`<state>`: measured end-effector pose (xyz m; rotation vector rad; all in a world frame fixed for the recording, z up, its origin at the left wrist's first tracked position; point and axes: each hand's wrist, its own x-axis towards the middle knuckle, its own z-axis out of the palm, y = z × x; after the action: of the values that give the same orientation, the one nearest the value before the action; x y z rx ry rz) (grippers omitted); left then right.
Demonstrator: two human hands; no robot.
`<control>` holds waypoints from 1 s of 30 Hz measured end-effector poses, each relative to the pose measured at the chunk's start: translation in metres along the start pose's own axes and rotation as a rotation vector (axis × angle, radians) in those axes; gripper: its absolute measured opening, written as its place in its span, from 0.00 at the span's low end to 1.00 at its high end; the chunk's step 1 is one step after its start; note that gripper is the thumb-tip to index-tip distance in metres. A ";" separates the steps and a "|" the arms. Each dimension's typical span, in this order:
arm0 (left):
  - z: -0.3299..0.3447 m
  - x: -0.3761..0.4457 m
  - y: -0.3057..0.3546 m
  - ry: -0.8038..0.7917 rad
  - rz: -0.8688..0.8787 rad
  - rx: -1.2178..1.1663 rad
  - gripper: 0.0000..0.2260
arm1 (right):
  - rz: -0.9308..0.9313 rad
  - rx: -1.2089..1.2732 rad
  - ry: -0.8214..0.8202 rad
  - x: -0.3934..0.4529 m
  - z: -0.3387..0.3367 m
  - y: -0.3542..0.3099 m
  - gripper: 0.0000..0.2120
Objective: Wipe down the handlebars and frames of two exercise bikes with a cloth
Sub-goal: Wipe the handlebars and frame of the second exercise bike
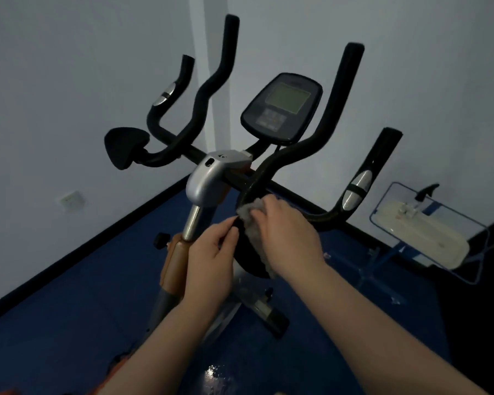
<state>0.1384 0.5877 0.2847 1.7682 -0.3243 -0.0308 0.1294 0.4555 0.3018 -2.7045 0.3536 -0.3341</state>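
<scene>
Head view: cloth (250,220) lengthwise along handlebar (271,166), near-to-far.

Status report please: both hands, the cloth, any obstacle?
Right hand presses cloth on handlebar pad. Left hand pinches pad's edge. No obstacle seen.

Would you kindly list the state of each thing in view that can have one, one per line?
cloth: crumpled, pressed against the near handlebar pad.
right hand: holds the cloth on the pad.
left hand: pinches the pad's edge.
handlebar pad: held between both hands.
console screen: blank, showing no readout.
floor: wet patch glinting near the bottom edge.
</scene>
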 end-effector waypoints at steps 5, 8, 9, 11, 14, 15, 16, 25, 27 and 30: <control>-0.011 0.010 -0.009 -0.134 -0.007 -0.066 0.13 | 0.065 -0.068 -0.117 0.002 -0.007 0.004 0.11; -0.010 0.009 -0.011 -0.126 0.019 -0.051 0.11 | 0.087 -0.050 -0.088 0.007 -0.010 -0.005 0.12; -0.009 0.008 -0.011 -0.115 0.026 -0.050 0.11 | 0.120 -0.058 0.011 -0.004 -0.005 -0.006 0.12; -0.009 0.006 -0.009 -0.117 0.026 -0.075 0.12 | 0.188 -0.071 0.133 -0.027 0.003 -0.006 0.13; -0.014 0.012 -0.011 -0.178 0.009 -0.070 0.11 | 0.212 -0.008 0.068 -0.035 -0.002 0.003 0.12; -0.017 0.014 -0.011 -0.199 0.001 -0.069 0.11 | 0.201 -0.010 0.058 -0.032 -0.006 0.005 0.12; -0.019 0.017 -0.012 -0.219 -0.012 -0.081 0.11 | 0.183 -0.022 0.095 -0.030 -0.008 0.005 0.11; -0.030 0.028 -0.009 -0.376 -0.245 -0.345 0.13 | 0.070 0.026 0.643 -0.038 0.020 -0.036 0.08; -0.030 0.026 -0.007 -0.381 -0.323 -0.455 0.13 | 0.059 -0.037 0.614 -0.044 0.033 -0.041 0.07; -0.031 0.023 -0.007 -0.406 -0.357 -0.480 0.14 | -0.179 -0.203 0.499 -0.070 0.036 -0.026 0.04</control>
<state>0.1680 0.6136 0.2887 1.3109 -0.2603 -0.6761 0.0788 0.5116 0.2676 -2.8268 0.2927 -1.0869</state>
